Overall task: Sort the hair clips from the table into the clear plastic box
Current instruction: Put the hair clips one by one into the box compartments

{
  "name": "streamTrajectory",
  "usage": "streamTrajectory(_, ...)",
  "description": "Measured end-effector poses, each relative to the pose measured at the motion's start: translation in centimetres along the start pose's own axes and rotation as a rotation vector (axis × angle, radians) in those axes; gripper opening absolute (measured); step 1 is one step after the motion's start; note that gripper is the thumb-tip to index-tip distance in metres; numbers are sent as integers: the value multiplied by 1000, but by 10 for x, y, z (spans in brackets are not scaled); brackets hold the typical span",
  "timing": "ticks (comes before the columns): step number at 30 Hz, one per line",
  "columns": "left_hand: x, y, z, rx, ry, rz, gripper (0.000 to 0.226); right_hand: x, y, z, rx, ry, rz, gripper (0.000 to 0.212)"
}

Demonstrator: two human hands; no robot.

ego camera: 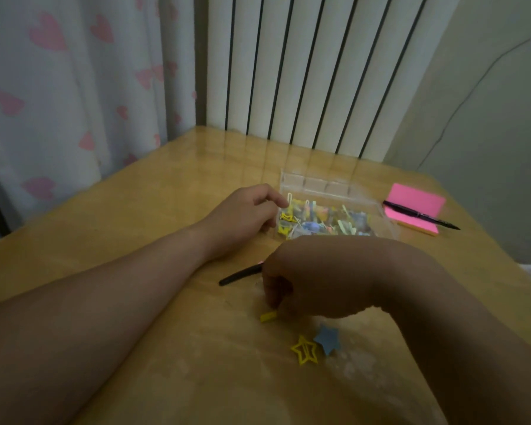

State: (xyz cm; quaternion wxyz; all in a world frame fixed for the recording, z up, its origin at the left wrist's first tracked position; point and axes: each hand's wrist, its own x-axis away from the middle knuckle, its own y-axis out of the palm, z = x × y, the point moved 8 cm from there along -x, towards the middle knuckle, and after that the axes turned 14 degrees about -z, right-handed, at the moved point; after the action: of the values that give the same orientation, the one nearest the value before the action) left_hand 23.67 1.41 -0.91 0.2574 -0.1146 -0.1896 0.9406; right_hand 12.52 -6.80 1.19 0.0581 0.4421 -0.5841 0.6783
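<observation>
The fingers [272, 297] of the right hand [307, 277] pinched a yellow clip [268, 316] on the table [135, 210] (two star clips [304, 349] lay nearer); the left hand [242, 217] rested, loosely curled, beside the clear box [376, 208].

Your honey-yellow wooden table [135, 225] carries a clear plastic box [325, 185] whose clips mix yellow, blue, pale green and orange. Closer to you are a yellow outline star clip [304, 349], a solid blue star clip [327, 338] and a small yellow bar clip [269, 316]. Your bright pink sticky-note pad [414, 200] shows an orange bottom layer. The slim pen on the pad [420, 214] and the slim pen nearer you [239, 275] are black. Pink hearts dot the white fabric curtain [59, 87].
</observation>
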Motion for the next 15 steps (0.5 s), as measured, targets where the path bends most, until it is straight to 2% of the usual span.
streamTrajectory(3, -1, 0, -3, -1, -9, -1, 24, 4, -7, -9, 56, -41, 83, 22)
streamTrajectory(5, 0, 0, -4, 27, -3, -5, 21, 10, -19, -10, -3, -83, 190, 16)
streamTrajectory(7, 1, 0, -1, 9, 34, -26, 15, 22, -39, 1, -138, -120, 376, 12)
streamTrajectory(9, 1, 0, 1, -18, 40, -23, 13, 39, -60, 31, -328, -128, 650, 9)
streamTrajectory(11, 0, -1, -2, -19, -2, 7, 20, 53, -66, 77, -540, -48, 887, 6)
streamTrajectory(12, -1, -1, -3, -30, -15, 14, 22, 53, -61, 98, -626, 21, 945, 5)
streamTrajectory(15, -1, 1, -3, -33, -21, 13, 23, 33, -42, 131, -754, 186, 949, 13)
